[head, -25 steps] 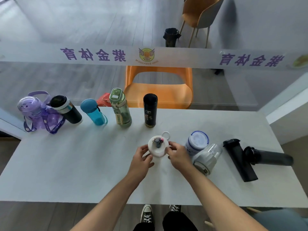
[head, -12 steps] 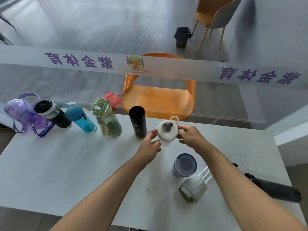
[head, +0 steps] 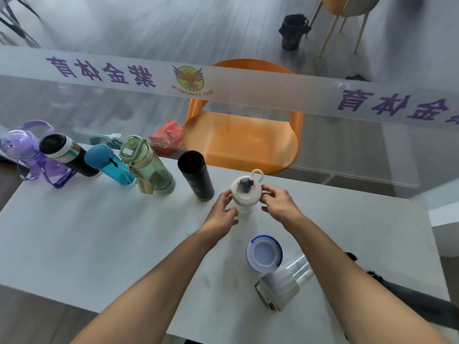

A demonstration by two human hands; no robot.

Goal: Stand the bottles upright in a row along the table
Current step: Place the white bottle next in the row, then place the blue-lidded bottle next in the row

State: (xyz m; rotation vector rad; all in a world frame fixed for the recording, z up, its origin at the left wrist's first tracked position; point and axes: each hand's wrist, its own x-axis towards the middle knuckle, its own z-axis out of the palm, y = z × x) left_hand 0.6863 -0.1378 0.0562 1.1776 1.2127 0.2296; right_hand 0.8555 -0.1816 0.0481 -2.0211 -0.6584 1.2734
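Observation:
A white bottle point(head: 244, 194) with a loop on its lid stands upright at the right end of the row, just right of the black flask point(head: 196, 176). My left hand point(head: 222, 212) and my right hand point(head: 278, 203) flank it, fingertips on its sides. Left of the flask stand the green bottle point(head: 146, 165), the blue bottle point(head: 109, 165), a black-and-white flask point(head: 67, 155) and a purple bottle point(head: 23, 152). Nearer me, a blue-rimmed bottle point(head: 264, 254) stands upright, a clear bottle point(head: 283, 284) lies on its side, and a dark bottle point(head: 412, 301) lies behind my right arm.
The white table point(head: 99, 239) ends at a glass partition with a printed band. Behind the glass are an orange chair point(head: 241, 137), a red packet point(head: 167, 137), a black bin point(head: 293, 31) and another chair at top right.
Both hands carried the white bottle from the table's middle to the far side and set it beside the black flask. The camera view moved forward and left.

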